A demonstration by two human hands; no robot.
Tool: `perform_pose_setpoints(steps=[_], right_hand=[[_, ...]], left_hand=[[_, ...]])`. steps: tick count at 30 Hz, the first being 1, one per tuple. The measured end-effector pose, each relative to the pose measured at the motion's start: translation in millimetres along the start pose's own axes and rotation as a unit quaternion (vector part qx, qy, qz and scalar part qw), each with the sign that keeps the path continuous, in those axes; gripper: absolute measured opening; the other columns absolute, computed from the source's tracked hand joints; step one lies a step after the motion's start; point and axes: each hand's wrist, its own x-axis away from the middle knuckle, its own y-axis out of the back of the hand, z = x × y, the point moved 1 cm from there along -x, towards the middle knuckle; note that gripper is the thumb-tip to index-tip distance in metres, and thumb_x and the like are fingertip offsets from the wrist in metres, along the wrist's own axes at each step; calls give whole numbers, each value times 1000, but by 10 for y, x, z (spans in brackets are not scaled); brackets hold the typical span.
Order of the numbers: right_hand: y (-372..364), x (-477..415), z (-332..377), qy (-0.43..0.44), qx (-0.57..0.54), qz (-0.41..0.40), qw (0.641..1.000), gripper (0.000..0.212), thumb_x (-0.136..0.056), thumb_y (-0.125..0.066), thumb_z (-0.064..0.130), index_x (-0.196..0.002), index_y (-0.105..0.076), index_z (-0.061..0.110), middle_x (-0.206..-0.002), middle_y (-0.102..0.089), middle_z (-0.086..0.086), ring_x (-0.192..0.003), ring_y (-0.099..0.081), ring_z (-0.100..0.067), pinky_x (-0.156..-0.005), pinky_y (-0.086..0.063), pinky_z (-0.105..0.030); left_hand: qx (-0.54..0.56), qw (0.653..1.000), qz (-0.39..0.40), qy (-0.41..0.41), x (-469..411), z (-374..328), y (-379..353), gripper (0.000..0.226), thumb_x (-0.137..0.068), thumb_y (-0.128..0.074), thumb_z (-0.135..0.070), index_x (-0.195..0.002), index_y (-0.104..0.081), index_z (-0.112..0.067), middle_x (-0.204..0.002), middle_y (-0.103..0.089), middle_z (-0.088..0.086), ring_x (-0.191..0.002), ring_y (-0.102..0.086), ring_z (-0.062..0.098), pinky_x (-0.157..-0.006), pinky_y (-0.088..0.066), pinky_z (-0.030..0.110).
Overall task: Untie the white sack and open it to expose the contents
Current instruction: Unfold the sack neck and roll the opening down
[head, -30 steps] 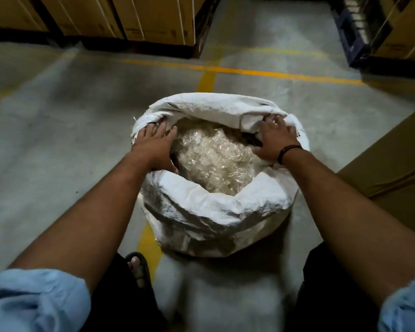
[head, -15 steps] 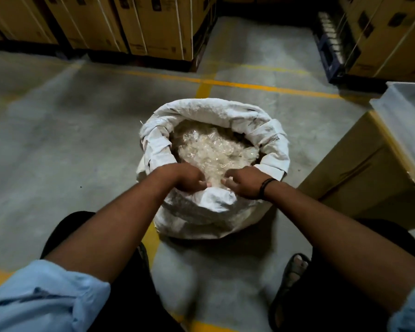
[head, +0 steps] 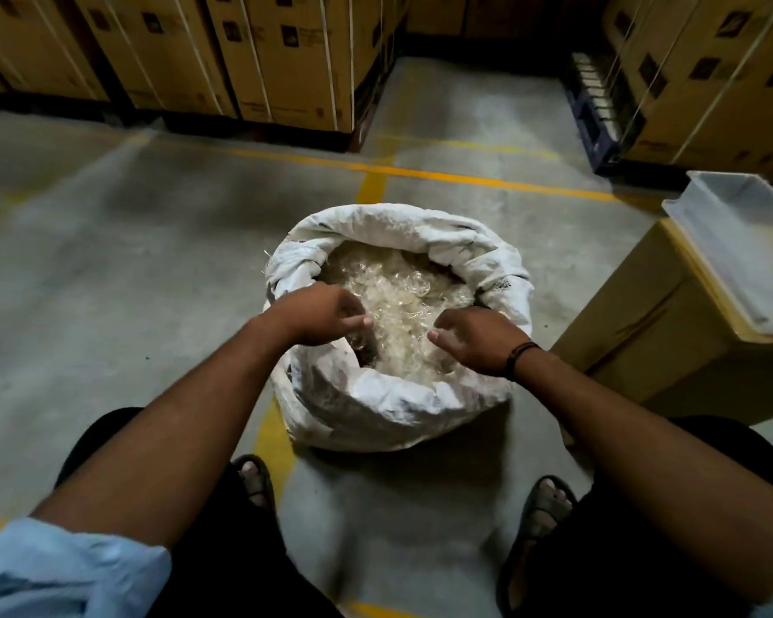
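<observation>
Both hands hang over the mouth of the sack with fingers bent downward and thumbs pointing at each other. The left hand (head: 322,312) sits at the left of the opening and the right hand (head: 478,339) at the near right. Blur hides the fingertips, so I cannot tell whether either hand pinches anything.

The white woven plastic sack (head: 389,408) stands upright on the grey concrete floor (head: 130,269), just beyond the person's feet. It is squat and round, its coarse crinkled cloth rolled down into a thick, lumpy rim. Its mouth is open, showing a heap of clear, glossy, crumpled plastic pieces (head: 402,292) that fills it nearly to the rim.

A thin black band (head: 521,356) circles the right wrist. Light blue rolled sleeves (head: 63,573) show at the near corners, and dark open-toed sandals (head: 253,479) rest on the floor on either side of the sack.

Worn yellow painted lines (head: 442,173) cross the floor; one runs under the sack. To the right stands a brown cardboard box (head: 643,332) with a pale, shallow rectangular plastic tray (head: 741,243) on top. Along the far side stand tall brown cardboard cartons (head: 286,60) bound with thin white straps, and a dark blue slatted pallet (head: 594,113) leans at the far right.
</observation>
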Motion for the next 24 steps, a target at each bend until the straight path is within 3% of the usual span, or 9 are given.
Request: perform_pose_setpoints(steps=[5, 10, 14, 17, 21, 24], right_hand=[[50, -360, -54, -14, 10, -11, 1000, 53, -91, -46, 64, -124, -59, 26, -125, -66, -2, -114, -61, -24, -91, -50, -36], [77, -962, -78, -58, -24, -40, 997, 62, -84, -54, 63, -131, -55, 22, -131, -60, -9, -120, -56, -29, -97, -49, -43], [21, -1470, -201, -82, -15, -78, 993, 61, -84, -55, 58, -129, -54, 16, -132, -55, -14, -123, -50, -35, -100, -45, -47], [-74, -1820, -322, -116, -52, -86, 988, 57, -87, -58, 53, -128, -52, 15, -136, -54, -12, -128, -48, -33, -101, -44, -48], [-234, -2185, -451, -144, -109, -101, 978, 59, -81, -58, 57, -126, -53, 19, -132, -56, -9, -129, -47, -31, -101, -44, -48], [-224, -2385, -444, -159, -118, -125, 972, 51, -75, -55, 58, -113, -59, 24, -116, -66, -7, -118, -56, -30, -94, -50, -47]], left_hand=[[15, 997, -68, 41, -334, 94, -3, 37, -91, -66, -53, -119, -72, -29, -113, -75, -4, -103, -67, 17, -87, -50, 31], [76, 986, -142, 33, -812, 134, 75, 49, -89, -73, -41, -133, -64, -21, -130, -68, 3, -118, -65, 22, -100, -50, 33], [87, 979, -176, 60, -1264, 368, 85, 66, -88, -71, -41, -148, -50, -23, -150, -54, 3, -136, -51, 24, -112, -42, 39], [108, 969, -211, 77, -1597, 549, 0, 68, -85, -68, -41, -147, -51, -22, -151, -52, 4, -139, -47, 26, -116, -37, 39], [75, 969, -218, 88, -1999, 520, -158, 60, -88, -67, -36, -146, -52, -25, -163, -36, 2, -151, -26, 30, -122, -26, 43], [72, 968, -219, 99, -2177, 509, -132, 59, -87, -64, -38, -145, -53, -29, -165, -32, 0, -152, -21, 33, -121, -27, 48]])
